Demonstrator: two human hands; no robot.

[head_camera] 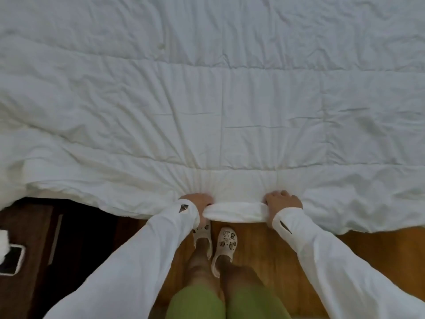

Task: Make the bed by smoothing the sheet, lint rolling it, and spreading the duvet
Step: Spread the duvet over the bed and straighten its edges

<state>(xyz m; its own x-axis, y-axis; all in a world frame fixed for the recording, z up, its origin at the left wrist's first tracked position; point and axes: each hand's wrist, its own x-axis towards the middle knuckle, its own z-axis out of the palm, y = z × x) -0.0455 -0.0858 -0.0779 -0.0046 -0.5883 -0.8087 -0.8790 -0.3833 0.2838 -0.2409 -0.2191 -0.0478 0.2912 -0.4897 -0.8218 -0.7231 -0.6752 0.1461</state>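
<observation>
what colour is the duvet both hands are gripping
White, plain with no pattern; the duvet shows best in the head view.

No legible text, label, brand, number or sign, white duvet [230,100] plain, charms on the white clogs [226,244] too blurred to read (possibly letter shapes), phone [11,260] screen dark

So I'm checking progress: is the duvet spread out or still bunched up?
Mostly spread: the duvet lies wide across the bed, wrinkled, its near edge bunched between the left hand and right hand.
</observation>
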